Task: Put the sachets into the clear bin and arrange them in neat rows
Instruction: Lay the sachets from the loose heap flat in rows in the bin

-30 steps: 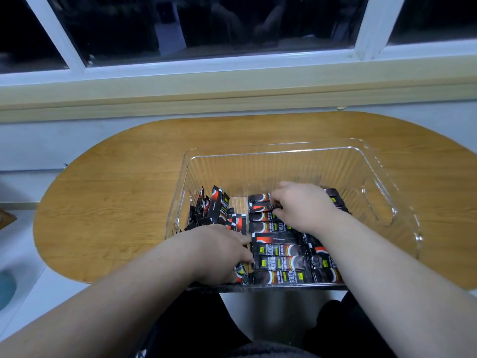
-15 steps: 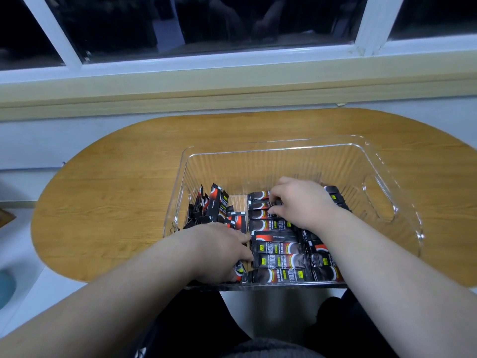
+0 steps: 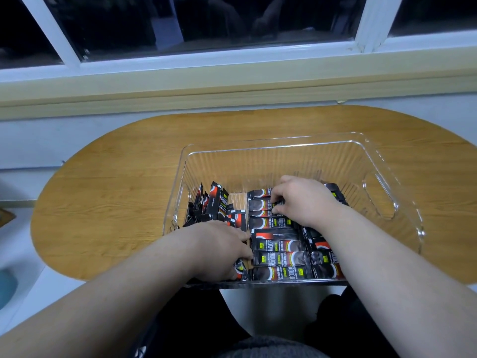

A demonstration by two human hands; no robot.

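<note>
Reaching into clear bin (image 3: 387, 192) on wooden tabletop (image 3: 116, 189) below dark window (image 3: 206, 21). Pinching sachet (image 3: 259, 204) at far end of middle row (image 3: 278, 259) with right grip (image 3: 304, 202), fingertips curled on it. Resting left grip (image 3: 219, 248) palm down at near-left of bin, against row's left ends; cannot tell whether closed on anything, sachets beneath hidden. Loose sachets (image 3: 214, 202) standing jumbled along left wall. Second row (image 3: 325, 257) partly covered by right forearm (image 3: 361, 254).
</note>
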